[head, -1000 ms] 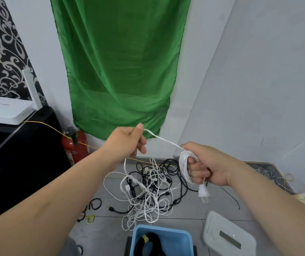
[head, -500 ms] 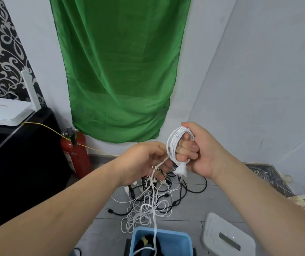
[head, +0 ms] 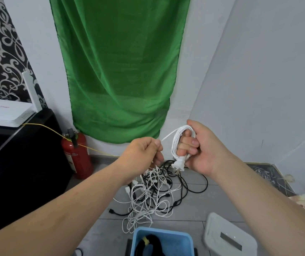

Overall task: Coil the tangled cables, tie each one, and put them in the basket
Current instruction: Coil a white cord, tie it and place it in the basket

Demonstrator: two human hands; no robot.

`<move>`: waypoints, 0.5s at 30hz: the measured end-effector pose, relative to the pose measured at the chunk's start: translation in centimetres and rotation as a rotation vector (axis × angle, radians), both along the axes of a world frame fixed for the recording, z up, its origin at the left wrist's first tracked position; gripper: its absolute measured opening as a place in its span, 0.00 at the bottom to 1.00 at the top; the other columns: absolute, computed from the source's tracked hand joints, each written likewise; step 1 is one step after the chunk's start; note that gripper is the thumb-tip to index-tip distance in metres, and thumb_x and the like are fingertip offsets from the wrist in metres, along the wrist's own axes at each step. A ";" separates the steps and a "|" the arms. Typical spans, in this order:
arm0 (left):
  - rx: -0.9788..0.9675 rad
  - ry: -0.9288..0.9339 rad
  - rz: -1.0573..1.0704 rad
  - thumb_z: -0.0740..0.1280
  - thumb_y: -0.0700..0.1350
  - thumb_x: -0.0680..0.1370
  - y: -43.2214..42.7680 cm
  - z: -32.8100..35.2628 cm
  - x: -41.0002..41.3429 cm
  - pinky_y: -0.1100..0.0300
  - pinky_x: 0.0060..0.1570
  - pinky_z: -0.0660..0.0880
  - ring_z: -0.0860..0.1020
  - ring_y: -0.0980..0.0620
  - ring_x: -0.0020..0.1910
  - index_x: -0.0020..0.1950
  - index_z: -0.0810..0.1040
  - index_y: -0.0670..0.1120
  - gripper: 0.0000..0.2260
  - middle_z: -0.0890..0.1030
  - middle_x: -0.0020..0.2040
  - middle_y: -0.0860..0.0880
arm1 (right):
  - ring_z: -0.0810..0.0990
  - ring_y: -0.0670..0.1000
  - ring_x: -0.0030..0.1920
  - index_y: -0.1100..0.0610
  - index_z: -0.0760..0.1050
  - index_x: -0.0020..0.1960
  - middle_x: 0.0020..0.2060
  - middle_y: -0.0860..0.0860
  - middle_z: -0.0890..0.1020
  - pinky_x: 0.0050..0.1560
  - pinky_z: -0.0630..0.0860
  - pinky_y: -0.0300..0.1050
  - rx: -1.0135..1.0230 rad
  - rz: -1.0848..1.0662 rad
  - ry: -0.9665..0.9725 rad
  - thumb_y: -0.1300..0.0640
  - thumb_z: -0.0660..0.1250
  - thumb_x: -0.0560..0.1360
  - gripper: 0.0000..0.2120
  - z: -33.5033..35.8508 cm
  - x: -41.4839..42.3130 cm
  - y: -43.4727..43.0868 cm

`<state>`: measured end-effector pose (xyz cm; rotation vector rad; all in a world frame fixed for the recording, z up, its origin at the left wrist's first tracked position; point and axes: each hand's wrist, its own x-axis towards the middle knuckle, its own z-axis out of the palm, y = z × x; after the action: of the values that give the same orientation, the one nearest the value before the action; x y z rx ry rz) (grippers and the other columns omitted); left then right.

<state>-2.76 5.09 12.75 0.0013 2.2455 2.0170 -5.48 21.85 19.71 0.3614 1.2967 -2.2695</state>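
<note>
Coiling step: right hand (head: 201,148) clenches thin white cable coil (head: 180,141), plug dangling; left hand (head: 144,152) pinches free strand at nine o'clock; next: another wrap; blue plastic basket (head: 162,242) at six o'clock.

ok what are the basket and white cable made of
The basket looks like blue plastic: smooth moulded rim, dull sheen. The white cable probably has a plastic or rubbery jacket, smooth and faintly glossy, bending into tight loops. Its plug looks like moulded plastic.
</note>
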 end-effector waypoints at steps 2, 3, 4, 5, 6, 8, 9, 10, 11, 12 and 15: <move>0.016 -0.044 -0.027 0.58 0.47 0.87 0.4 -0.1 0.2 0.55 0.37 0.78 0.78 0.50 0.31 0.46 0.76 0.43 0.14 0.83 0.33 0.47 | 0.56 0.48 0.21 0.54 0.69 0.30 0.20 0.47 0.60 0.27 0.67 0.41 -0.010 0.007 0.014 0.40 0.58 0.84 0.27 0.1 0.2 -0.4; 0.016 -0.067 -0.058 0.57 0.47 0.87 0.7 -0.1 0.5 0.59 0.32 0.77 0.78 0.51 0.28 0.46 0.75 0.43 0.14 0.81 0.31 0.48 | 0.58 0.48 0.22 0.55 0.69 0.31 0.21 0.47 0.61 0.29 0.69 0.42 -0.026 0.014 0.019 0.39 0.58 0.83 0.27 0.2 0.4 -0.6; 0.010 -0.090 -0.091 0.57 0.48 0.87 1.1 -0.2 0.9 0.61 0.27 0.74 0.77 0.51 0.26 0.46 0.74 0.43 0.14 0.81 0.30 0.47 | 0.59 0.49 0.23 0.56 0.70 0.32 0.22 0.48 0.62 0.31 0.70 0.43 -0.048 0.024 0.023 0.40 0.58 0.84 0.27 0.2 0.4 -0.7; 0.000 -0.104 -0.122 0.56 0.48 0.87 1.4 -0.4 1.2 0.62 0.24 0.70 0.76 0.51 0.25 0.47 0.74 0.44 0.14 0.80 0.30 0.46 | 0.61 0.49 0.24 0.57 0.71 0.34 0.23 0.49 0.63 0.34 0.72 0.45 -0.072 0.029 0.035 0.43 0.57 0.84 0.25 0.3 0.5 -0.8; -0.017 -0.105 -0.150 0.56 0.48 0.88 1.8 -0.6 1.6 0.63 0.22 0.68 0.75 0.51 0.24 0.49 0.74 0.45 0.13 0.80 0.31 0.45 | 0.62 0.50 0.25 0.58 0.71 0.36 0.25 0.49 0.65 0.37 0.72 0.46 -0.095 0.021 0.056 0.46 0.56 0.84 0.23 0.4 0.5 -0.9; -0.099 -0.076 -0.202 0.56 0.48 0.87 2.5 -1.3 1.9 0.64 0.22 0.67 0.73 0.51 0.23 0.53 0.76 0.46 0.11 0.79 0.32 0.45 | 0.66 0.51 0.27 0.60 0.71 0.41 0.28 0.52 0.67 0.41 0.74 0.49 -0.143 -0.041 0.111 0.51 0.53 0.85 0.19 0.8 0.3 -0.7; -0.152 -0.056 -0.227 0.56 0.50 0.87 2.7 -1.6 2.0 0.64 0.23 0.67 0.72 0.52 0.23 0.54 0.77 0.48 0.12 0.78 0.31 0.46 | 0.67 0.52 0.29 0.60 0.71 0.45 0.30 0.53 0.69 0.44 0.75 0.51 -0.174 -0.082 0.128 0.53 0.52 0.85 0.17 0.9 0.1 -0.6; -0.190 -0.043 -0.249 0.57 0.50 0.87 3.1 -1.7 2.1 0.65 0.24 0.67 0.71 0.53 0.23 0.55 0.78 0.49 0.12 0.78 0.30 0.48 | 0.69 0.53 0.31 0.61 0.71 0.48 0.33 0.54 0.71 0.48 0.75 0.53 -0.192 -0.119 0.140 0.55 0.51 0.86 0.15 0.9 -0.1 -0.6; -0.206 -0.042 -0.269 0.57 0.51 0.87 3.3 -1.9 2.2 0.65 0.26 0.68 0.70 0.54 0.24 0.57 0.79 0.50 0.11 0.78 0.30 0.49 | 0.71 0.54 0.32 0.61 0.71 0.51 0.34 0.55 0.72 0.51 0.76 0.54 -0.178 -0.146 0.158 0.56 0.51 0.86 0.13 0.7 -0.2 -0.5; -0.199 -0.052 -0.290 0.58 0.50 0.87 3.5 -1.9 2.3 0.64 0.26 0.68 0.71 0.54 0.24 0.58 0.78 0.50 0.10 0.78 0.30 0.49 | 0.72 0.54 0.32 0.62 0.71 0.52 0.35 0.55 0.73 0.53 0.76 0.55 -0.118 -0.168 0.189 0.57 0.52 0.86 0.12 0.4 -0.5 -0.5; -0.160 -0.144 -0.407 0.60 0.46 0.86 4.0 -1.9 2.8 0.59 0.29 0.75 0.78 0.50 0.28 0.56 0.77 0.44 0.08 0.82 0.35 0.45 | 0.76 0.53 0.32 0.62 0.74 0.53 0.35 0.54 0.76 0.51 0.76 0.54 0.285 -0.255 0.363 0.58 0.55 0.87 0.11 -0.6 -1.3 -0.5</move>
<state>0.03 9.09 10.80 0.2666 2.1032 1.5765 -6.78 21.32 19.12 0.2262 1.8629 -2.4412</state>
